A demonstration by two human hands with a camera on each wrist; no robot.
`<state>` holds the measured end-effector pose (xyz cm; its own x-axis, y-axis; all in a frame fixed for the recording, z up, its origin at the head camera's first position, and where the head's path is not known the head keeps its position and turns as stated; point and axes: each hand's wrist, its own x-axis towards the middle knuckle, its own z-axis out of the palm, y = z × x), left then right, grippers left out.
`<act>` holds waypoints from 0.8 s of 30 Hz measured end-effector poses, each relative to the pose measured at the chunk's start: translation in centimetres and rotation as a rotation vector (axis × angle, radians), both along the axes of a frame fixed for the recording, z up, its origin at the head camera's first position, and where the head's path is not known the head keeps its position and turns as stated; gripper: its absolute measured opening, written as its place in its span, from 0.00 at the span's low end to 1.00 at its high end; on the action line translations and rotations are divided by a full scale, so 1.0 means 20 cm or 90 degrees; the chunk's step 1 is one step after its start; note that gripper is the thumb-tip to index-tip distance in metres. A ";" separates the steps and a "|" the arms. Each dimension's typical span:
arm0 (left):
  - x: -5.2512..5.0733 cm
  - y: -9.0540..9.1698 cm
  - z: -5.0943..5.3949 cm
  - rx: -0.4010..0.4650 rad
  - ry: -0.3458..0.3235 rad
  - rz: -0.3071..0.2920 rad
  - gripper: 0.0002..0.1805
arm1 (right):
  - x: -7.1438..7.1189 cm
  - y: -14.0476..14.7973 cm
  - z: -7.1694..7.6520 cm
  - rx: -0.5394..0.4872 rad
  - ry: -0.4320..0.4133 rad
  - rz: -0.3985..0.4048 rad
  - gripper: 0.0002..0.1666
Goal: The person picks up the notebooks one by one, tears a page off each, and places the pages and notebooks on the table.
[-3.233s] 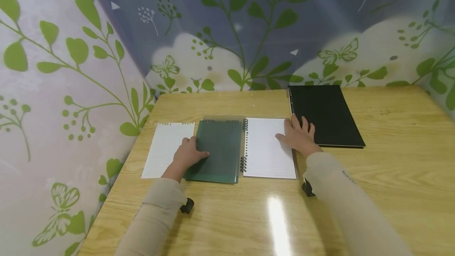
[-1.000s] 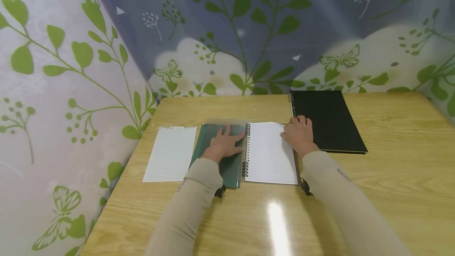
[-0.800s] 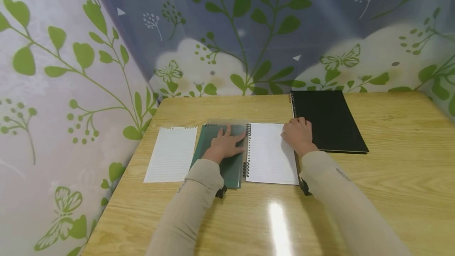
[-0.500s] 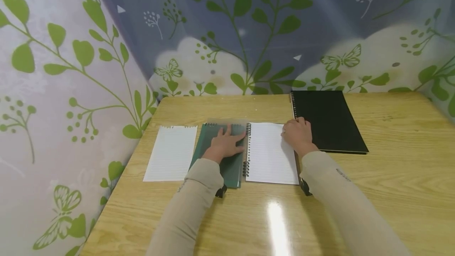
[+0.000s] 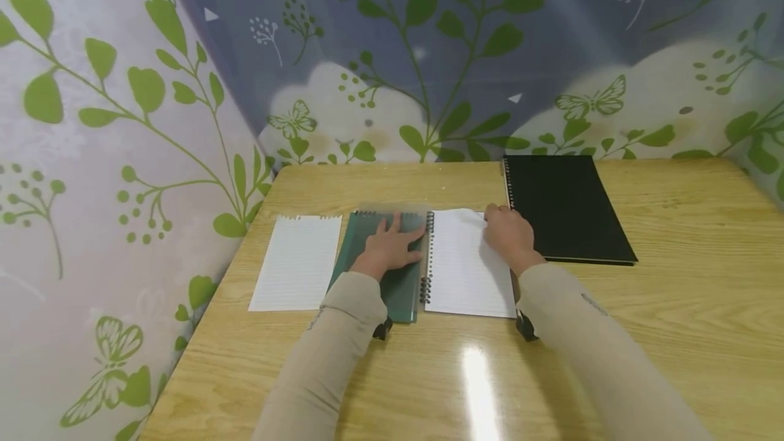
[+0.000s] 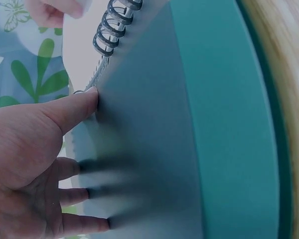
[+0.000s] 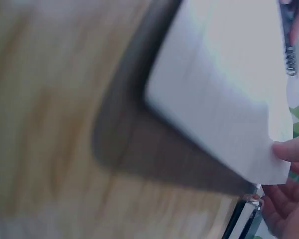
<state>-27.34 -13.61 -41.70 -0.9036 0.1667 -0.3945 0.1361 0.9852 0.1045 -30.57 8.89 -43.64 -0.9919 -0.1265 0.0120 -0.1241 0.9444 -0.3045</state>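
An open spiral notebook lies with its white lined page [image 5: 468,271] on the right and its green cover under a translucent sheet [image 5: 401,295] on the left. Black rings [image 5: 430,223] join the two sides. My left hand [image 5: 390,248] rests spread on the translucent sheet, and its thumb touches near the rings in the left wrist view. At the page's upper right corner, my right hand [image 5: 510,235] pinches the paper between thumb and fingers. The right wrist view shows that page corner bent under the thumb [image 7: 289,149]. The page's top edge bulges up slightly.
A loose lined sheet [image 5: 297,264] with a torn top edge lies to the left. A larger black spiral notebook [image 5: 566,206] lies at the back right, by my right hand. The wooden table [image 5: 416,386] meets patterned walls [image 5: 392,107] behind and at left.
My left hand has moved right across the cover, near the rings. My right hand went from spread fingers to pinching the page corner, then shifted slightly left, and the page's top edge bulges more.
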 end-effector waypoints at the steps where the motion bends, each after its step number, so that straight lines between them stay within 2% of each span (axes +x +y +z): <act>1: 0.00 0.00 0.00 -0.001 -0.002 0.000 0.33 | 0.00 0.00 0.00 -0.049 -0.013 -0.019 0.19; 7: 0.00 0.01 0.01 0.013 -0.004 0.007 0.33 | 0.02 0.00 0.06 -0.401 -0.101 -0.155 0.41; 10: 0.01 0.01 0.01 0.031 -0.005 0.017 0.34 | 0.03 -0.03 0.09 -0.552 -0.143 -0.224 0.45; 11: 0.00 0.01 0.01 0.037 -0.004 0.021 0.34 | 0.03 -0.04 0.09 -0.581 -0.151 -0.243 0.44; 12: 0.00 0.00 0.01 0.043 -0.003 0.025 0.35 | 0.04 -0.05 0.10 -0.591 -0.156 -0.253 0.42; 14: 0.00 0.01 0.02 0.051 0.005 0.033 0.36 | 0.04 -0.05 0.09 -0.566 -0.142 -0.250 0.32; 17: -0.01 0.02 0.02 0.038 0.027 0.040 0.36 | 0.04 -0.03 0.08 -0.472 -0.090 -0.219 0.21; 20: -0.02 0.04 0.02 -0.007 0.052 0.044 0.34 | 0.03 -0.01 0.06 -0.381 -0.054 -0.185 0.20; 24: -0.03 0.06 0.01 -0.050 0.070 0.041 0.33 | 0.03 0.00 0.04 -0.324 -0.057 -0.157 0.24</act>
